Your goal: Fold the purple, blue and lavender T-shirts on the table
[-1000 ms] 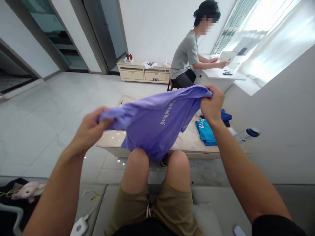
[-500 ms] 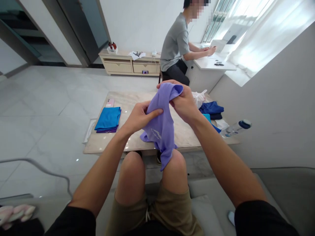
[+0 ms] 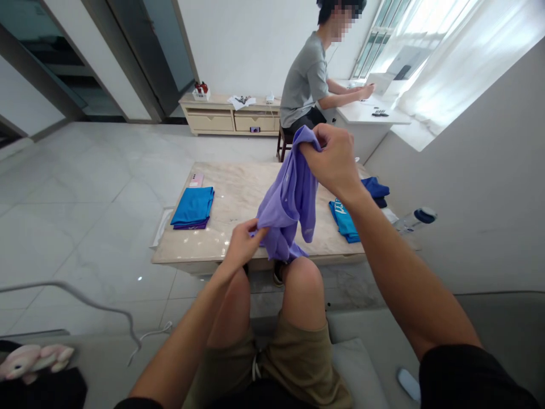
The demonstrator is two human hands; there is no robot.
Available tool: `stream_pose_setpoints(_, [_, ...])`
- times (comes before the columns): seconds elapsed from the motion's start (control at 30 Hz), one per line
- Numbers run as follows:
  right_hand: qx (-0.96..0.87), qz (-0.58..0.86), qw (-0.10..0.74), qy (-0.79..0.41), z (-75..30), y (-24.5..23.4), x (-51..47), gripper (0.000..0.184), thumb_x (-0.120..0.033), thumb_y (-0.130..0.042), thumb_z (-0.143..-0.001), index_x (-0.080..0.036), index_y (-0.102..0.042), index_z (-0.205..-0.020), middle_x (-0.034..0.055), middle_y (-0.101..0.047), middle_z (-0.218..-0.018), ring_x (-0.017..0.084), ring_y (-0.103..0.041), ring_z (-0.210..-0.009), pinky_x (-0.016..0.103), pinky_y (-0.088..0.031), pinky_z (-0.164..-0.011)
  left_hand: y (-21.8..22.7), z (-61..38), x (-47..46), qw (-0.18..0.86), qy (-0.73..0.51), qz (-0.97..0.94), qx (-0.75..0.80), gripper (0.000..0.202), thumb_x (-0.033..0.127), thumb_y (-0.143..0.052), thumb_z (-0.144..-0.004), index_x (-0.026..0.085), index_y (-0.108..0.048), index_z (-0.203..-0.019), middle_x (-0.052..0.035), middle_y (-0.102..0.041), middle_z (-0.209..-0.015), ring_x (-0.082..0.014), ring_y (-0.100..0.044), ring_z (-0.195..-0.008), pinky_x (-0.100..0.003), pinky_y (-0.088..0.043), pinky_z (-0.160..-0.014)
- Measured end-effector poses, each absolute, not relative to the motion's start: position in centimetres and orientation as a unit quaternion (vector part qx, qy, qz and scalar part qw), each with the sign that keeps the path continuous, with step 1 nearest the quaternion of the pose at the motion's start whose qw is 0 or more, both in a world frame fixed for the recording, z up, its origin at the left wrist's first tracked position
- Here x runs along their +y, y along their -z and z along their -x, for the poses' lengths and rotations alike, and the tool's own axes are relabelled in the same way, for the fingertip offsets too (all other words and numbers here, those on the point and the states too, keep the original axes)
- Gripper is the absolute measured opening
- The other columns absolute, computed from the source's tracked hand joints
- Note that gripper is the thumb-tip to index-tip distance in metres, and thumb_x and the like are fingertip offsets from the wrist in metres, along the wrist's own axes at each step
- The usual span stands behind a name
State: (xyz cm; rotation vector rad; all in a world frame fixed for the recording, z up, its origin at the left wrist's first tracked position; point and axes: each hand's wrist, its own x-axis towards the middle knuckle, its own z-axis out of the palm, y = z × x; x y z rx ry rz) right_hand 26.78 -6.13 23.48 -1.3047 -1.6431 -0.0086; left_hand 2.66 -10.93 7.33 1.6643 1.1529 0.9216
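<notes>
Purple shirt (image 3: 289, 199) held up over the surface (image 3: 238, 193): we clutch its top in right hand (image 3: 332, 159), pinch its edge in left hand (image 3: 242, 247).

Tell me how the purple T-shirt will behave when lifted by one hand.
The purple T-shirt looks floppy, as it droops in soft folds below the right hand. It is probably light, since that hand seems to carry most of it. The fabric looks thin, so it will likely bunch wherever the left hand pinches it.
</notes>
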Motion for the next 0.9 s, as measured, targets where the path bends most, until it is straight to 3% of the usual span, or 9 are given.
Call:
stream_pose_setpoints(0.13, [-0.677, 0.565, 0.471, -0.002, -31.9, -22.8, -7.0, 0.009, -0.028, -0.069, -0.093, -0.021, -0.073, -0.088, 0.0039, -0.072, -0.079, 0.022, -0.068, -0.082, 0.033, -0.055, -0.08, -10.4, 2.5, -7.3, 0.419, -0.477, -0.601, 0.485, 0.041, 0.06, -0.074, -0.084, 0.019, -0.075, -0.091, -0.0033, -0.076, -0.083, -0.021, -0.067, -0.079, -0.029, -0.051, -0.072])
stream_pose_setpoints(0.3, [-0.69, 0.571, 0.441, -0.068, -33.9, -20.8, -10.7, 0.016, -0.021, -0.07, -0.087, -0.018, -0.08, -0.099, 0.0049, -0.081, -0.091, 0.024, -0.075, -0.086, 0.034, -0.058, -0.082, -14.8, 5.7, -5.6, 0.336, -0.532, -0.595, 0.5, 0.038, 0.059, -0.074, -0.091, 0.022, -0.069, -0.098, 0.0028, -0.061, -0.068, -0.0147, -0.05, -0.058, -0.027, -0.034, -0.053])
stream_pose_setpoints(0.43, [-0.704, 0.551, 0.437, -0.099, -33.3, -20.0, -14.8, 0.03, -0.016, -0.067, -0.084, -0.021, -0.081, -0.109, 0.0034, -0.083, -0.098, 0.024, -0.077, -0.092, 0.034, -0.06, -0.085, -17.2, 6.5, -6.4, 0.259, -0.549, -0.623, 0.493, 0.039, 0.06, -0.068, -0.099, 0.022, -0.066, -0.093, 0.0025, -0.058, -0.072, -0.0152, -0.052, -0.068, -0.029, -0.04, -0.062])
stream_pose_setpoints(0.57, [-0.721, 0.525, 0.448, -0.061, -32.4, -19.2, -18.8, 0.031, -0.011, -0.06, -0.079, -0.025, -0.081, -0.097, 0.0021, -0.082, -0.097, 0.024, -0.077, -0.094, 0.036, -0.06, -0.09, -18.1, 7.3, -10.0, 0.22, -0.541, -0.656, 0.478, 0.043, 0.063, -0.063, -0.103, 0.022, -0.065, -0.092, 0.0018, -0.058, -0.078, -0.0152, -0.052, -0.073, -0.03, -0.043, -0.069])
stream_pose_setpoints(0.73, [-0.69, 0.533, 0.488, -0.049, -30.7, -15.0, -24.4, 0.031, -0.008, -0.055, -0.075, -0.028, -0.077, -0.084, 0.0038, -0.083, -0.1, 0.028, -0.076, -0.1, 0.047, -0.061, -0.094, -14.6, 8.7, -15.7, 0.243, -0.468, -0.689, 0.497, 0.05, 0.072, -0.053, -0.103, 0.025, -0.065, -0.09, -0.0019, -0.064, -0.083, -0.0202, -0.057, -0.075, -0.033, -0.048, -0.068])
stream_pose_setpoints(0.9, [-0.686, 0.576, 0.393, -0.209, -30.1, -7.4, -29.8, 0.037, -0.007, -0.054, -0.077, -0.027, -0.079, -0.096, 0.0053, -0.082, -0.104, 0.028, -0.077, -0.103, 0.047, -0.064, -0.092, -7.2, 9.5, -19.5, 0.308, -0.267, -0.714, 0.57, 0.046, 0.063, -0.047, -0.104, 0.025, -0.067, -0.089, -0.0045, -0.073, -0.084, -0.0241, -0.065, -0.079, -0.034, -0.053, -0.073])
